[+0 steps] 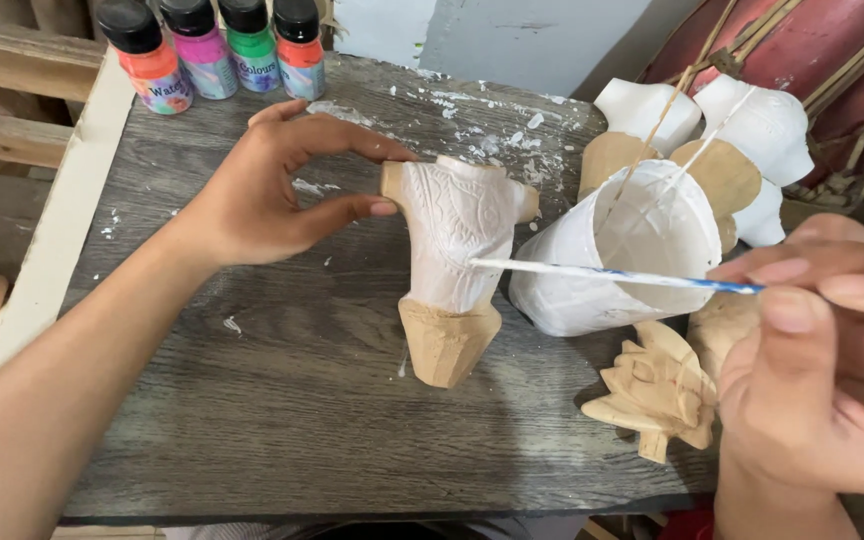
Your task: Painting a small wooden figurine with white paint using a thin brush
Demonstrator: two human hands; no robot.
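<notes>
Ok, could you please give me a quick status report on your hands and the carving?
Left hand steadying wooden torso carving by its shoulder. Right hand holding brush, tip on the white-coated torso. White paint cup right behind, close to brush.

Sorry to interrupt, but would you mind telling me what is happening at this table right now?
A person's left hand steadies a carved wooden torso, its upper part coated white, upright on the grey table. The right hand holds a thin brush with its tip at the torso. A white-smeared cup sits beside it, paint bottles behind.
</notes>
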